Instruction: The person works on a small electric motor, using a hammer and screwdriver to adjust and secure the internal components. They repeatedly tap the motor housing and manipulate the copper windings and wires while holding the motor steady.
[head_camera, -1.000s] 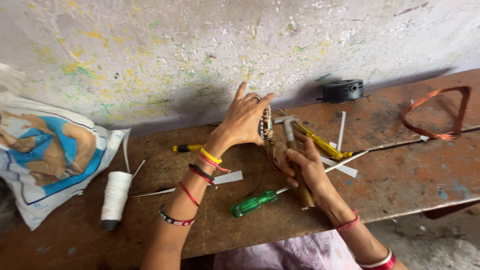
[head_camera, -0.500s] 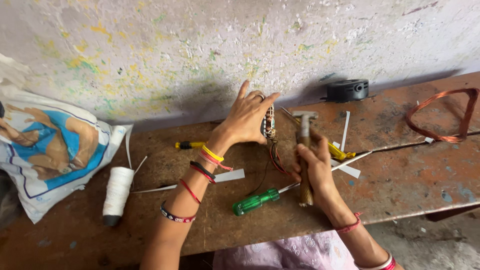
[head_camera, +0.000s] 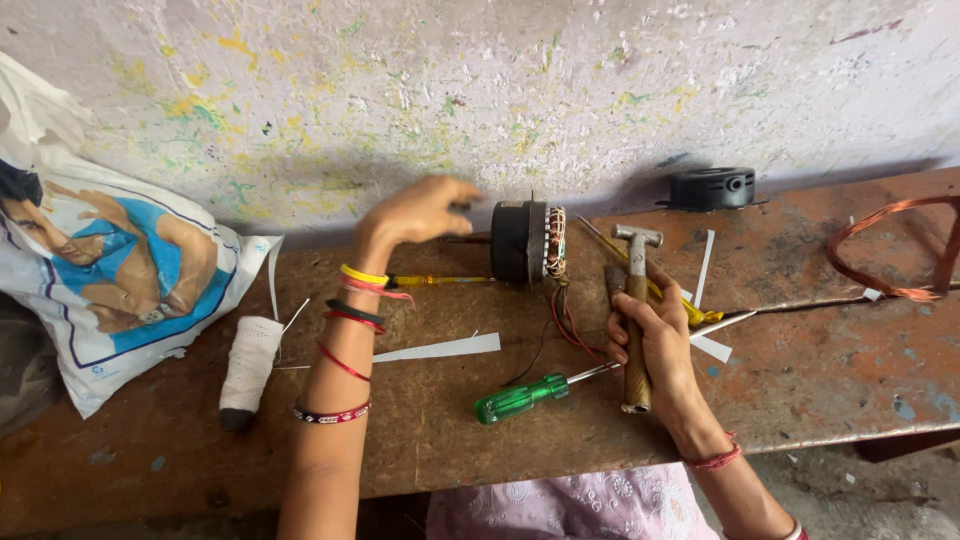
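Observation:
My right hand (head_camera: 655, 345) grips the wooden handle of a small hammer (head_camera: 636, 300), whose metal head points up toward the wall. Just left of the hammer a black motor with copper windings (head_camera: 528, 241) stands on its edge on the wooden bench (head_camera: 420, 430), red wires trailing from it. My left hand (head_camera: 418, 211) hovers to the motor's left, fingers loosely apart and holding nothing. A green-handled screwdriver (head_camera: 521, 398) lies in front of the motor. Behind my left wrist lies a yellow-handled tool (head_camera: 432, 281).
A spool of white thread (head_camera: 248, 362) and a printed plastic bag (head_camera: 110, 270) sit at the left. A black round part (head_camera: 712, 187) rests by the wall, with a copper wire coil (head_camera: 885, 250) at the right. White paper strips (head_camera: 440, 348) lie scattered.
My left hand has come off the motor and moved left, so the motor is now uncovered. My right hand keeps its hold on the hammer.

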